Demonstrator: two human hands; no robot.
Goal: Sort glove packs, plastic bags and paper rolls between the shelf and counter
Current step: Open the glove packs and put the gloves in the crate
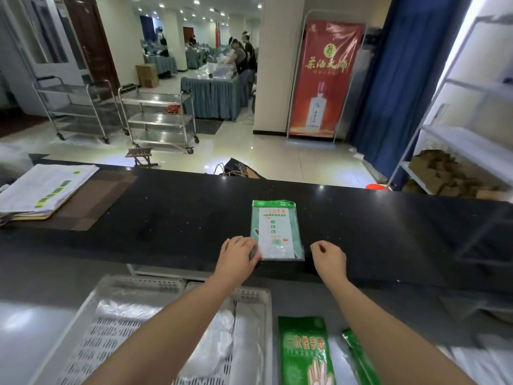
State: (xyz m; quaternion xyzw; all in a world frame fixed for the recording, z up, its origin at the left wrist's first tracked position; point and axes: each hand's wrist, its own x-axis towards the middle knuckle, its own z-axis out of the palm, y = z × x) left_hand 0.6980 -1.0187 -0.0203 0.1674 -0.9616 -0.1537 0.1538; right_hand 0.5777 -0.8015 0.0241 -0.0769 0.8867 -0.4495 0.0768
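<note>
Glove pack (276,232) lies flat on the black counter (166,218), its long axis running straight away from the person, green header at the far end and the clear end toward the body. The left hand (238,257) is the nearer one: its fingers (254,250) rest close together on top of the pack's near left corner, touching it, not wrapped round it; the thumb is hidden, so a pinch under the edge cannot be ruled out. The right hand (330,257) sits just right of the pack's near right corner, apart from it, fingers loosely curled and holding nothing. So the pack lies ahead of and between the two hands, and a slide or lift would likely start from the left corner, with the right hand free to take the opposite edge

Nearer than the pack and lower down, a white slotted tray (91,315) holds clear plastic bags (219,334). Right of the tray, near the right forearm, lie a dark green pack (304,351) and a second green pack (358,357) seen edge-on. Far left of the glove pack a stack of papers (47,187) rests on the counter; far right of it stands a white shelf (472,145). Nothing lies between the hands and the pack
</note>
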